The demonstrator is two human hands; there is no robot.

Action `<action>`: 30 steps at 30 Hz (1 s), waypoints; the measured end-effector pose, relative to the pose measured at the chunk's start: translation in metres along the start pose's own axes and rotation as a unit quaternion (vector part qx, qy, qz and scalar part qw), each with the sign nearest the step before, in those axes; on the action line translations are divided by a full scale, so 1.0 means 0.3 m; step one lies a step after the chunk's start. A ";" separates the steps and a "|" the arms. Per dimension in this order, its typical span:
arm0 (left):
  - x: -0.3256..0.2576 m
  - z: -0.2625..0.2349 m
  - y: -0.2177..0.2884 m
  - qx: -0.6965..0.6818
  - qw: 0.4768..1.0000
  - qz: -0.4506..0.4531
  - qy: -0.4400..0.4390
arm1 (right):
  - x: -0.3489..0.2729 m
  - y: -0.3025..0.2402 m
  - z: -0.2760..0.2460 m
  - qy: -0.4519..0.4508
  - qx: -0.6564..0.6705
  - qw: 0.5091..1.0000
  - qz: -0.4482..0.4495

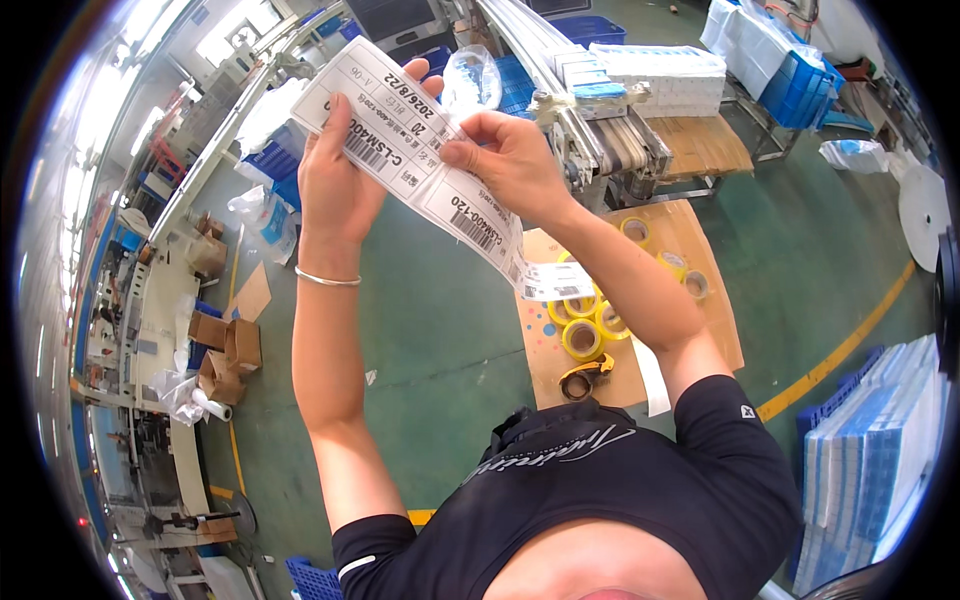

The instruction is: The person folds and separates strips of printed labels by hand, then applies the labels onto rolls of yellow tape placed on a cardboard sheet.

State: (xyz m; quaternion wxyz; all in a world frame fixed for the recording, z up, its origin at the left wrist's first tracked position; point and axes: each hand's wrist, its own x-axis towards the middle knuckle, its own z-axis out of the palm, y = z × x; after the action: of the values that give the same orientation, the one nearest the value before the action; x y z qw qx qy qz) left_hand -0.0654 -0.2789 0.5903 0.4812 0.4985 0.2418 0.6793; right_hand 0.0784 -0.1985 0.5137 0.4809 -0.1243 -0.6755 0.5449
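A long strip of white printed barcode labels (405,140) is stretched between my hands at the upper middle. My left hand (338,185) holds its upper left part, thumb on the printed face and fingers behind. My right hand (515,168) pinches the strip's right edge near a join between two labels, thumb against index finger. The rest of the strip hangs toward the lower right and curls over a cardboard sheet (715,300). Several yellow-edged tape rolls (581,340) stand on that cardboard, with a yellow and black tape dispenser (588,378) near its front edge.
Beyond my right hand, a conveyor (625,145) ends beside a wooden table (700,148) bearing white stacked packs (660,75). Blue-and-white bundles (870,450) stand at the lower right. Cardboard boxes (240,345) sit on the left, near a long workbench (165,330).
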 end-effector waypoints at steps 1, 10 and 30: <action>-0.008 -0.008 -0.008 -0.004 1.000 0.006 0.017 | -0.009 0.007 0.007 0.013 -0.005 1.000 0.004; -0.058 -0.030 -0.137 -0.115 0.989 0.054 0.071 | -0.048 0.068 0.011 0.107 0.058 0.992 0.015; -0.091 -0.130 -0.091 -0.183 0.974 0.115 0.069 | -0.026 0.033 -0.109 -0.033 0.051 0.995 0.079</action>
State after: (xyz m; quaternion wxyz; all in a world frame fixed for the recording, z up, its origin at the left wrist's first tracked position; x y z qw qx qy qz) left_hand -0.0884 -0.2859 0.5411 0.4654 0.3781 0.0871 0.7955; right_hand 0.1045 -0.1800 0.4993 0.4198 -0.1346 -0.6501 0.6189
